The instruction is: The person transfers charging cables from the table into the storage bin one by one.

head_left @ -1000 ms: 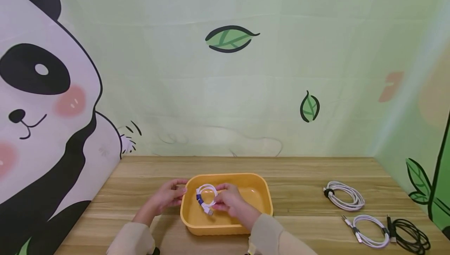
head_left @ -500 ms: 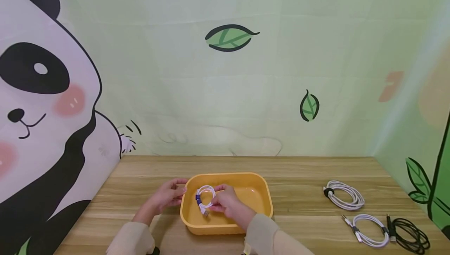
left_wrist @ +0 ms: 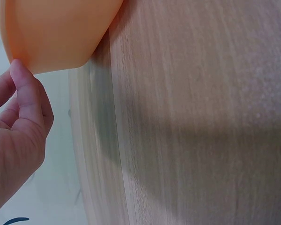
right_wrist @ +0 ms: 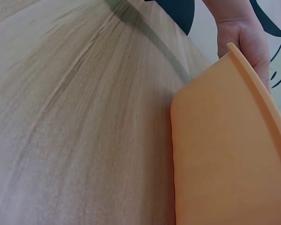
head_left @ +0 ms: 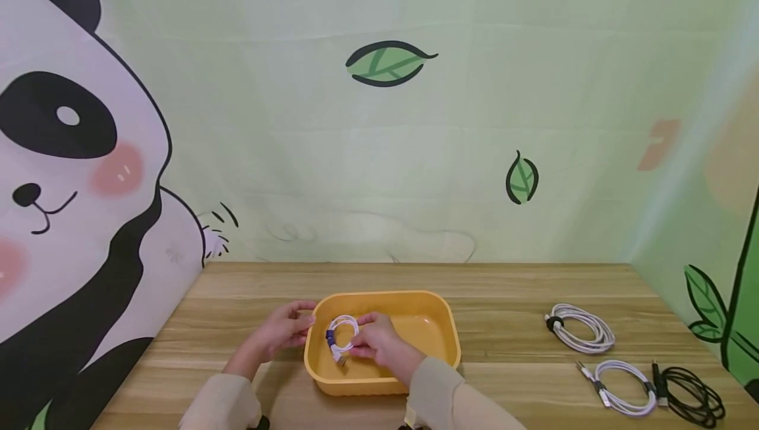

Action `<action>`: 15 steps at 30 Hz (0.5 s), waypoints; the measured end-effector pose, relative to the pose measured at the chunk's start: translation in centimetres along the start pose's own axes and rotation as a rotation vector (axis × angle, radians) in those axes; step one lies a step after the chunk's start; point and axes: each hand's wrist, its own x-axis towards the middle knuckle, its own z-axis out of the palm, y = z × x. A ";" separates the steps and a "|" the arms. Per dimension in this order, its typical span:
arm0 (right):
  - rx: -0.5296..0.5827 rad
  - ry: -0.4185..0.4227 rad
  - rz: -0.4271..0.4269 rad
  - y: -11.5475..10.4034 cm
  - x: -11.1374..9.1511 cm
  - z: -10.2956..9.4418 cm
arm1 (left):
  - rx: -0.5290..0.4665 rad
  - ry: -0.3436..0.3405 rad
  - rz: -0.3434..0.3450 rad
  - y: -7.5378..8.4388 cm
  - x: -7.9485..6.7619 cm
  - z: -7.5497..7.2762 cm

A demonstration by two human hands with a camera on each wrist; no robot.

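Note:
A coil of white USB cable [head_left: 338, 353], bound with dark blue ties, is inside the yellow-orange plastic tray [head_left: 435, 334]. My right hand [head_left: 385, 346] reaches over the front rim and pinches the coil's right side between thumb and fingers, toward the tray's left half. The metal plug points down and toward me. At the tray's left end my left hand [head_left: 284, 330] holds the rim, thumb tip at the edge. In the left wrist view that thumb [left_wrist: 22, 77] meets the tray wall [left_wrist: 56, 35]. The right wrist view has the tray's outer wall [right_wrist: 220, 140] hiding the right hand.
On the right of the wooden table [head_left: 504, 285] lie a thick white cable coil [head_left: 601, 338], a thinner white cable coil [head_left: 619, 410] and a black cable coil [head_left: 700, 410]. A printed panda backdrop [head_left: 284, 153] stands behind the table.
My right hand has moved slightly left and down inside the tray, carrying the white USB cable with it. The left hand and the tray have stayed where they were.

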 end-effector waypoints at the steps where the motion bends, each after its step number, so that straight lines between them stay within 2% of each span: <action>1: 0.001 -0.004 0.001 0.0 0.0 0.0 | -0.002 0.001 -0.001 0.0 0.0 0.0; 15: 0.003 -0.049 0.019 0.2 0.5 0.1 | -0.003 0.004 -0.002 0.1 -0.1 0.0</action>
